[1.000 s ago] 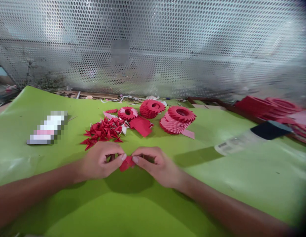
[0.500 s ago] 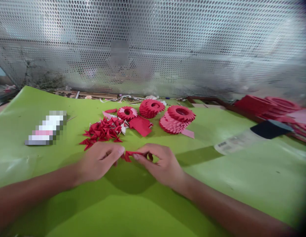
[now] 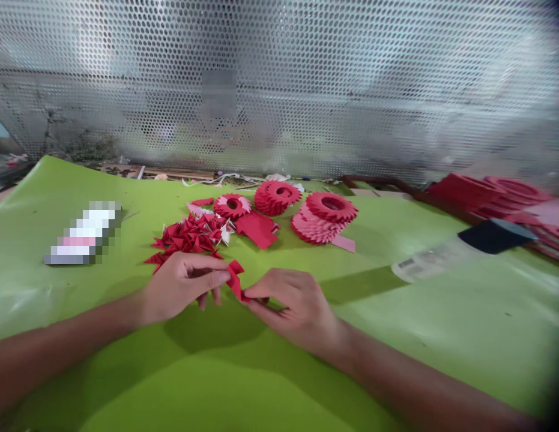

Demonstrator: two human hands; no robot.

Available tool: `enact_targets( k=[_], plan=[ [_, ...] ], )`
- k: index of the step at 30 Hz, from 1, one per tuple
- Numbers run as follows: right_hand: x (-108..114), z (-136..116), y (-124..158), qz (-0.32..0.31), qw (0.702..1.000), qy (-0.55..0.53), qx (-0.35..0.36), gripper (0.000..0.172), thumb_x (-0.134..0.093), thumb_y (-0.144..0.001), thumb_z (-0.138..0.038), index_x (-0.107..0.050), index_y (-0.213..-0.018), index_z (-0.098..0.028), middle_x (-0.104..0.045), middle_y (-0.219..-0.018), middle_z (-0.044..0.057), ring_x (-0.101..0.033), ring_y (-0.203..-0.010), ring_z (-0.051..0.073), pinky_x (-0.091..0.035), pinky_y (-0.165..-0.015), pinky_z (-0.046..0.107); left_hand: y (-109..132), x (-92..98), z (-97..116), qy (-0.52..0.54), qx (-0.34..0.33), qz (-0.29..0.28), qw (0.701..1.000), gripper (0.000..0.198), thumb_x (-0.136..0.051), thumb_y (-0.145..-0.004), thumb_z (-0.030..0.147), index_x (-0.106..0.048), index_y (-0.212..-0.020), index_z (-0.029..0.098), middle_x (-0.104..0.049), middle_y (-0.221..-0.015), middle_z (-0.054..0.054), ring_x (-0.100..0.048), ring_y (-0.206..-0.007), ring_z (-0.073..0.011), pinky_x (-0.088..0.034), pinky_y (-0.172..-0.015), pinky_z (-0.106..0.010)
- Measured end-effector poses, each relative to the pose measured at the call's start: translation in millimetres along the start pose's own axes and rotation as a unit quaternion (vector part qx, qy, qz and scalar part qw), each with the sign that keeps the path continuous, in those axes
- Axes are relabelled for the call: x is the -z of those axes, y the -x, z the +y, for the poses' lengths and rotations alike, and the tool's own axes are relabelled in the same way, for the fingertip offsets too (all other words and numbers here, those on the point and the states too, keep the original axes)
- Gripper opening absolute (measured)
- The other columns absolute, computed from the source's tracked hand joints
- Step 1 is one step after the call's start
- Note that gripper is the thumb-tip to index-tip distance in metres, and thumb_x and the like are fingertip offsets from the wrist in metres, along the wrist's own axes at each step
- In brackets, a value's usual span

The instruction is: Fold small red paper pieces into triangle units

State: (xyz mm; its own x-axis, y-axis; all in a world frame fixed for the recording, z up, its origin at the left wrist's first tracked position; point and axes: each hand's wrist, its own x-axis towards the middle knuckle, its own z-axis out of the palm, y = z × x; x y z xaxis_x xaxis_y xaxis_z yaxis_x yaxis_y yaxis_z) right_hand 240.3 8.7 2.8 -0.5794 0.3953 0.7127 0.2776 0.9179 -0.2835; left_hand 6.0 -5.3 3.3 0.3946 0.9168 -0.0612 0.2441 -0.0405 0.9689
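The right hand [image 3: 297, 306] pinches the near end of a folded red paper strip [image 3: 235, 279], the left hand [image 3: 175, 288] its left edge; between them it slants far-left to near-right, pointed red paper pieces [image 3: 189, 235] lying beyond

The small red paper [image 3: 235, 279] is folded and held aslant.

Above the near part of a green tabletop [image 3: 243, 390], the left hand [image 3: 182, 288] and the right hand [image 3: 297, 309] pinch one folded red strip [image 3: 235, 281]. Beyond them, a heap of pointed red pieces [image 3: 191, 234] lies left of centre, with red and pink toothed rings [image 3: 315, 225] farther right; a dark-ended clear container [image 3: 441, 258] lies at right.
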Motion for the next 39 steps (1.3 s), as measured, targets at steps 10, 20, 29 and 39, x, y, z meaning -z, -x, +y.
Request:
enact_targets(
  k=[10,20,29,39],
  plan=[
    [0.0,-4.3,3.5,-0.062,0.978,-0.166,-0.107,0.011,-0.068,-0.092,-0.011,-0.076,-0.093,-0.018,-0.080,-0.077,0.000,-0.067,-0.052,0.008,-0.050,-0.048,0.016,-3.7,3.0,1.8,0.154,0.008,-0.071,0.986,0.010,-0.075,-0.082,0.023,-0.072,-0.086,0.014,-0.073,-0.075,0.000,-0.065,-0.055,-0.0088,-0.056,-0.055,-0.020],
    [3.3,-4.0,-0.4,-0.113,0.922,-0.282,-0.240,0.007,-0.075,-0.087,-0.016,-0.079,-0.092,-0.019,-0.081,-0.085,0.003,-0.072,-0.065,0.013,-0.059,-0.059,0.022,-5.4,5.1,5.3,0.138,0.029,-0.076,0.987,0.009,-0.073,-0.080,0.022,-0.069,-0.085,0.016,-0.069,-0.076,0.002,-0.066,-0.059,-0.0103,-0.054,-0.062,-0.024],
    [1.1,1.8,2.3,-0.122,0.940,-0.273,-0.166,0.008,-0.077,-0.090,-0.016,-0.079,-0.096,-0.020,-0.081,-0.089,0.003,-0.073,-0.073,0.013,-0.058,-0.067,0.023,-5.3,7.0,4.9,0.138,0.043,-0.082,0.986,0.008,-0.072,-0.080,0.019,-0.069,-0.086,0.014,-0.069,-0.075,0.002,-0.065,-0.061,-0.0102,-0.053,-0.064,-0.025],
    [2.8,0.6,0.6,-0.159,0.903,-0.274,-0.289,0.010,-0.074,-0.092,-0.029,-0.080,-0.091,-0.020,-0.077,-0.080,0.003,-0.063,-0.061,0.012,-0.047,-0.051,0.022,-6.9,6.7,4.4,0.142,0.041,-0.083,0.986,0.012,-0.075,-0.080,0.023,-0.068,-0.086,0.014,-0.069,-0.075,0.001,-0.066,-0.059,-0.0107,-0.054,-0.063,-0.025]
  ],
)
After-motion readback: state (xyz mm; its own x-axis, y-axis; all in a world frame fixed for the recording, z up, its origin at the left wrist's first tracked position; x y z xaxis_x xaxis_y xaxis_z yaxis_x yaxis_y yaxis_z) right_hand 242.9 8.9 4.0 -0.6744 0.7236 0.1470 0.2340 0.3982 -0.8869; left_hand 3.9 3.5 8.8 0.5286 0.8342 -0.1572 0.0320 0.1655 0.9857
